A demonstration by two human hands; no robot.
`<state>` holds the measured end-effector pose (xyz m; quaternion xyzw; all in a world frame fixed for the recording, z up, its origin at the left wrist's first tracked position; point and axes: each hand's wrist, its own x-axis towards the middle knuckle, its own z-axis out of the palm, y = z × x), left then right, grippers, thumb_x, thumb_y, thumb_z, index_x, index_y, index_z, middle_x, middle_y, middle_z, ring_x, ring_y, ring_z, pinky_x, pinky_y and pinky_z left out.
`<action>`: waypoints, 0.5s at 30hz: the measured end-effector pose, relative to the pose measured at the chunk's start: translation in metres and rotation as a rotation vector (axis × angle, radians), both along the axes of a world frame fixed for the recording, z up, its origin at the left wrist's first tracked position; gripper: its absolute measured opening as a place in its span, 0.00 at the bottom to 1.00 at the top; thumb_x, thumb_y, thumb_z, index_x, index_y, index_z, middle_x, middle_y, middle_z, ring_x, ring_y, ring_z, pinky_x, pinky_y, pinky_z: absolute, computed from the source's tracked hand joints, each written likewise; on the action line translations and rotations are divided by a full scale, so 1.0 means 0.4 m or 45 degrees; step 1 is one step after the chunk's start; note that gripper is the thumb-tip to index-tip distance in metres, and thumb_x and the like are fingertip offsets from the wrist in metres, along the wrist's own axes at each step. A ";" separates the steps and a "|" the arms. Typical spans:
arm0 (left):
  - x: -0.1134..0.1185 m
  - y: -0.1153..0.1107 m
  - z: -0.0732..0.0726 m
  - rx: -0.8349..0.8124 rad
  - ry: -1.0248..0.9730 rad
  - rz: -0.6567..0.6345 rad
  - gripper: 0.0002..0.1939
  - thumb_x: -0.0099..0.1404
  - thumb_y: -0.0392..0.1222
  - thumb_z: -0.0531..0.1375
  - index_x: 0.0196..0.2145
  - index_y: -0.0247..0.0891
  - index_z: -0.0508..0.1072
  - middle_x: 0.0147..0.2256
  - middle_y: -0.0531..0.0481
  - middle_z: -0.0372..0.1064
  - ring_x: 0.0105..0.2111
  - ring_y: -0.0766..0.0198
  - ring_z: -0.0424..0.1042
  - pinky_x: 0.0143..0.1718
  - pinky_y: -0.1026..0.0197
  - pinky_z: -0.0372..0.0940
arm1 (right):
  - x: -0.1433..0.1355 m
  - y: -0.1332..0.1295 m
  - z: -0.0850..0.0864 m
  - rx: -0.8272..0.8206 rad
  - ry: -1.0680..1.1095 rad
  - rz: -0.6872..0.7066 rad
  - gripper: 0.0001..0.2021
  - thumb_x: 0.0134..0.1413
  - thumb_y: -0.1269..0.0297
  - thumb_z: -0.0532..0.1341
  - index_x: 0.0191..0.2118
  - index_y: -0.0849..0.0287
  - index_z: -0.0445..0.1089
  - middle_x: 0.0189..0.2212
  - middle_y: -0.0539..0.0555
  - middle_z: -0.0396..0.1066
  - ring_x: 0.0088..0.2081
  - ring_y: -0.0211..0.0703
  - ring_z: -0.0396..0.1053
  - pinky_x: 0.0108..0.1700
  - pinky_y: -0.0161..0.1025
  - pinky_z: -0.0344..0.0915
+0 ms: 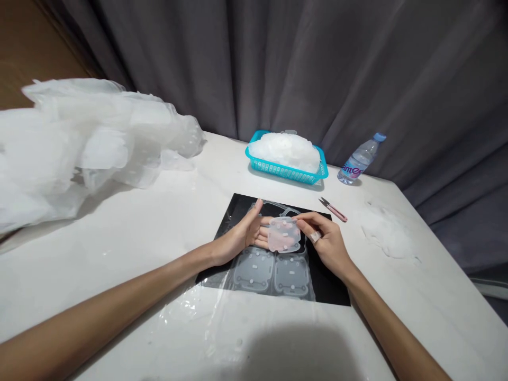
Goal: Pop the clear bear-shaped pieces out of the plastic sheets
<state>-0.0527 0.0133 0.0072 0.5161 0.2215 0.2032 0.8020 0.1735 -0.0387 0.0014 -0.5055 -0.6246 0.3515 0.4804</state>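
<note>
Between my hands is a small translucent rounded-square plastic piece [284, 235] with small raised dots. My right hand [323, 238], with a white wrap on one finger, pinches its upper right corner. Behind the piece, my left hand [254, 227] is stretched out with the thumb raised, and its fingers show through the piece. Whether those fingers press on the piece is hard to tell. Below them a clear molded plastic sheet [273, 272] with similar rounded-square shapes lies on a black mat [331, 280]. Part of the sheet is hidden by my hands.
A turquoise basket [286, 172] heaped with white translucent pieces stands at the back. To its right are a water bottle [359, 161] and pink-handled thread snips [333, 209]. Clear scraps [387, 235] lie on the right of the white table [159, 312]. Bulky white plastic [99, 137] fills the left.
</note>
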 end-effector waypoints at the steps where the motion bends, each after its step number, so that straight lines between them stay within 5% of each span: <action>1: 0.000 -0.001 0.000 0.005 0.002 0.007 0.50 0.71 0.78 0.39 0.55 0.29 0.76 0.46 0.30 0.81 0.51 0.45 0.80 0.55 0.47 0.71 | 0.001 -0.003 -0.001 0.007 -0.008 -0.001 0.10 0.66 0.56 0.65 0.43 0.55 0.79 0.37 0.52 0.80 0.34 0.42 0.73 0.36 0.37 0.67; 4: -0.010 -0.002 0.004 0.164 0.044 0.085 0.40 0.74 0.72 0.47 0.56 0.32 0.75 0.51 0.33 0.79 0.52 0.47 0.79 0.58 0.46 0.69 | 0.008 -0.001 0.005 0.055 -0.039 -0.013 0.09 0.66 0.56 0.64 0.42 0.55 0.78 0.36 0.52 0.79 0.35 0.42 0.72 0.37 0.37 0.67; 7: -0.035 0.007 0.020 0.558 0.155 0.164 0.23 0.75 0.58 0.59 0.58 0.41 0.72 0.57 0.41 0.75 0.58 0.52 0.74 0.63 0.47 0.64 | 0.027 0.058 0.044 0.194 -0.081 -0.082 0.10 0.67 0.56 0.63 0.41 0.55 0.77 0.35 0.51 0.77 0.36 0.43 0.72 0.38 0.37 0.67; 11: -0.084 0.029 0.047 0.960 0.380 0.141 0.20 0.73 0.54 0.64 0.58 0.45 0.71 0.58 0.44 0.73 0.60 0.53 0.71 0.63 0.46 0.64 | 0.071 0.264 0.152 0.469 -0.221 -0.371 0.17 0.66 0.47 0.60 0.38 0.57 0.74 0.34 0.53 0.75 0.39 0.46 0.71 0.43 0.41 0.68; 15: -0.139 0.031 0.053 1.146 0.609 0.072 0.25 0.70 0.58 0.65 0.59 0.46 0.70 0.60 0.44 0.70 0.60 0.50 0.70 0.61 0.46 0.65 | 0.105 0.455 0.235 0.392 -0.319 -0.485 0.30 0.68 0.36 0.48 0.37 0.58 0.72 0.37 0.59 0.75 0.43 0.52 0.73 0.50 0.51 0.68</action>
